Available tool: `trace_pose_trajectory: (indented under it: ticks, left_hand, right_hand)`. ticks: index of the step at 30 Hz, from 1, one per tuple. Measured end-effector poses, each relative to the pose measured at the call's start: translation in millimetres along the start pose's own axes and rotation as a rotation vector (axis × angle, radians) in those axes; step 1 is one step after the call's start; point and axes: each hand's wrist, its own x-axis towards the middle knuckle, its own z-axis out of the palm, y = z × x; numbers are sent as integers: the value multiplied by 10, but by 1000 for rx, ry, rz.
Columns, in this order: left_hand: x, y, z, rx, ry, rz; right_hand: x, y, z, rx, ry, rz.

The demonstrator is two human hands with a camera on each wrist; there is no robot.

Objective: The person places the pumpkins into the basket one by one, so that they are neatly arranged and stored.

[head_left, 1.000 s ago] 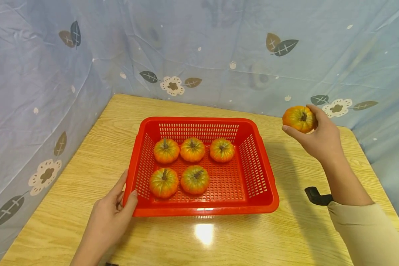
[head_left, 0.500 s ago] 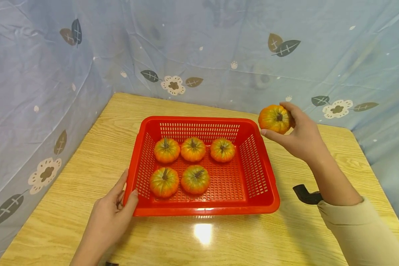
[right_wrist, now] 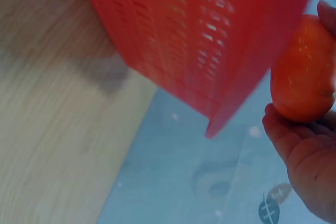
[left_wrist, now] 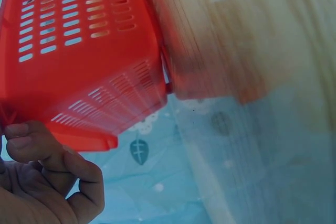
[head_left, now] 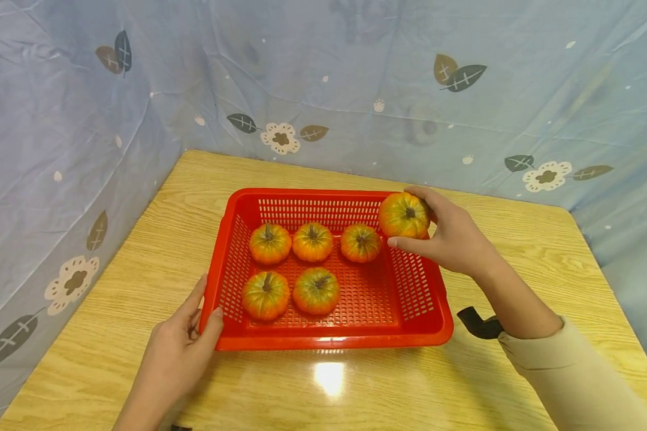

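Observation:
My right hand [head_left: 453, 236] grips a small orange pumpkin [head_left: 403, 216] above the back right corner of a red plastic basket [head_left: 331, 342]. In the right wrist view the same pumpkin [right_wrist: 303, 72] sits between thumb and fingers, beside the basket's outer wall [right_wrist: 173, 30]. My left hand [head_left: 180, 353] holds the basket's left rim, thumb on top; the left wrist view shows the fingers [left_wrist: 39, 148] curled under that rim. Several more pumpkins lie inside: three in a back row, one of them the right-hand pumpkin [head_left: 360, 243], and two in front, including the front left pumpkin [head_left: 266, 296].
The basket stands on a wood-grain table [head_left: 388, 389]. A blue curtain [head_left: 356, 78] with leaf and flower prints hangs behind and to the left. A black strap piece [head_left: 480, 324] juts from my right wrist. The basket's front right floor [head_left: 366, 299] shows bare mesh.
My right hand has carried the pumpkin leftward, from right of the basket to over its back right corner, and lower in the last half second. The left hand and basket stay put.

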Motion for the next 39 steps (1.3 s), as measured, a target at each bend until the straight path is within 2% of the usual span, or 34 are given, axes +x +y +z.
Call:
trace_pose_trajectory:
  ticks: [8,14,24,31,39]
  left_hand:
    - [1,-7,1,-5,4,12]
    - [4,-8,3,1,6,17]
    - [7,-11,8,-4,16,33]
    - [5,-19,13,-5,18,34]
    - [-4,-23,11,4,9,22]
  right_hand:
    - [0,1,162,-50,-73,-66]
    - [-10,19,263,-51,-135,-80]
    - [-57,37,394,-79,-289,-118]
    - [-57,1,438,-164,-402,-137]
    - [-49,-26,511,-199,-502,-155]
